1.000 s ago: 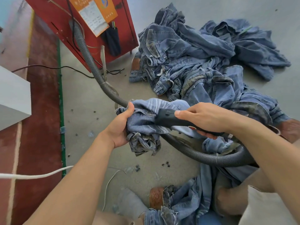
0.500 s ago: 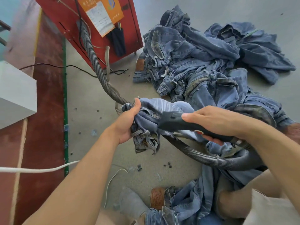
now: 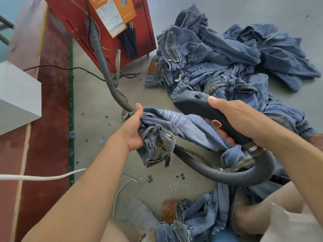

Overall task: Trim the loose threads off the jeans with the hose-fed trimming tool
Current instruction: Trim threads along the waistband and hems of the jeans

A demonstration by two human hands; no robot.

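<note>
Denim bunches in the left hand [image 3: 134,130], which grips a crumpled fold of the jeans [image 3: 174,126] held over the floor; the right hand [image 3: 244,116] wraps the black trimming tool [image 3: 201,106], its nose lifted clear of the cloth. Best, I judge, to pull the fold taut and bring the nose flat along the seam. Ribbed grey hose [image 3: 218,173] loops below; the tool's shell looks smooth, matte

Jeans [image 3: 176,126] and trimming tool [image 3: 206,109] in hand
</note>
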